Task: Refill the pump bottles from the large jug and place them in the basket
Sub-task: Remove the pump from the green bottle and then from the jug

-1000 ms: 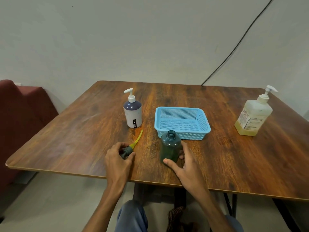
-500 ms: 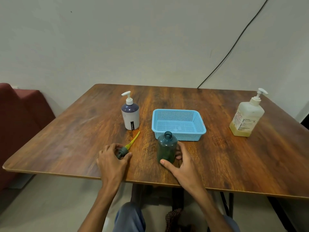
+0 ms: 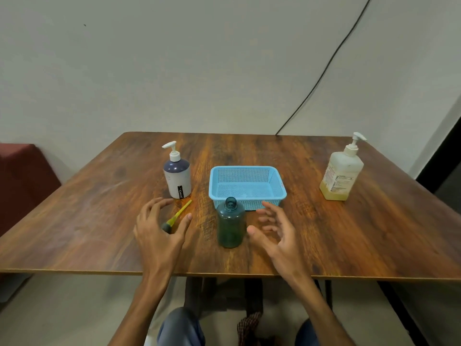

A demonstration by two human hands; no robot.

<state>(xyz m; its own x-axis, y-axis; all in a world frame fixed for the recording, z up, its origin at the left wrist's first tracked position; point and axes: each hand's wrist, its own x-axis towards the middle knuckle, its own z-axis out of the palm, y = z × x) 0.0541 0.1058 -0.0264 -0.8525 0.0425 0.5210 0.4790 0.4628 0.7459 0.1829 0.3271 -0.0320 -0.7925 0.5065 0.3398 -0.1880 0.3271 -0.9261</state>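
A dark green bottle (image 3: 230, 226) stands upright and uncapped near the table's front edge. Its pump head with a yellow tube (image 3: 177, 216) lies flat to the left of it. My left hand (image 3: 159, 229) hovers open just above the pump head, fingers spread. My right hand (image 3: 273, 231) is open just right of the green bottle, not touching it. An empty blue basket (image 3: 280, 188) sits right behind the bottle. A white and purple pump bottle (image 3: 177, 177) stands to the basket's left. A large yellowish pump jug (image 3: 341, 173) stands at the far right.
The wooden table (image 3: 74, 216) has its front edge close to my knees. A red seat (image 3: 22, 178) is at the left beside the table. A black cable (image 3: 324, 71) runs down the wall behind.
My left hand let go of the pump head and lifted open. My right hand released the green bottle and drew slightly right. The camera view tilted up.
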